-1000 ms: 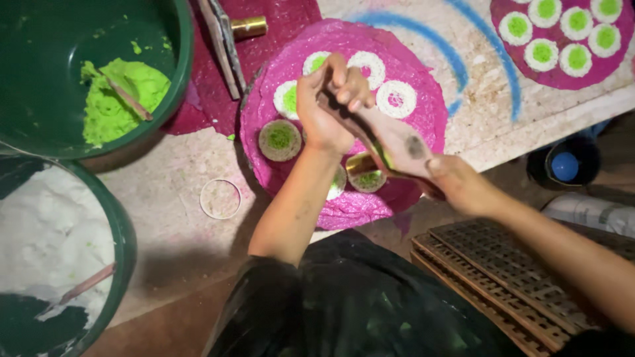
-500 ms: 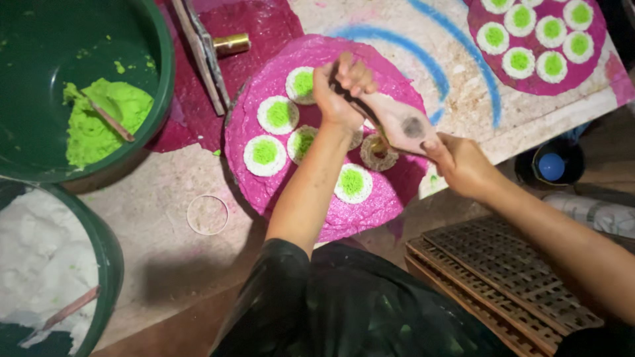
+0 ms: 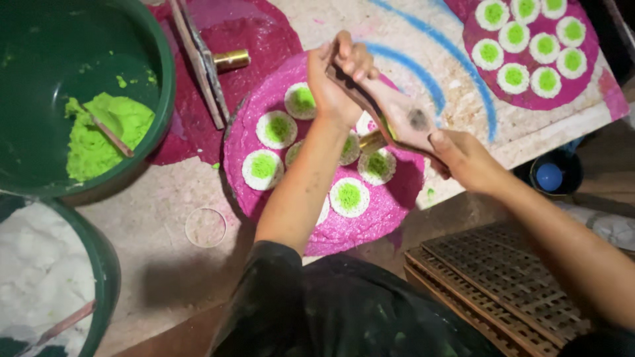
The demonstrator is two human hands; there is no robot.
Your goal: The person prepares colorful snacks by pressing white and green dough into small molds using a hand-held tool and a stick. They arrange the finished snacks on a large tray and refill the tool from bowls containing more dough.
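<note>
Head view, looking straight down at your two bare arms over a powder-dusted table.

Your left hand is raised over a round magenta powder-covered disc. Its grip is closed around the upper end of a long flat wooden paddle tool with a dark smudge on its face. Your right hand holds the lower end of the same tool, fingers wrapped around it. The tool runs at a slant between the two hands, above the disc. A short brass cylinder shows just under the tool, beside your left wrist; whether it is joined to the tool cannot be told.

On the magenta disc lie small round white cakes with bright green centres, set in a rough ring; your left forearm covers part of them.

To the upper left stands a dark green plastic tub holding bright green powder with a stick in it. Below it, a second green tub holds white powder. Beside the disc, a thin clear ring lies on the table.

At the upper right sits another magenta disc carrying more green-centred cakes. At the lower right, brown lattice trays are stacked.
</note>
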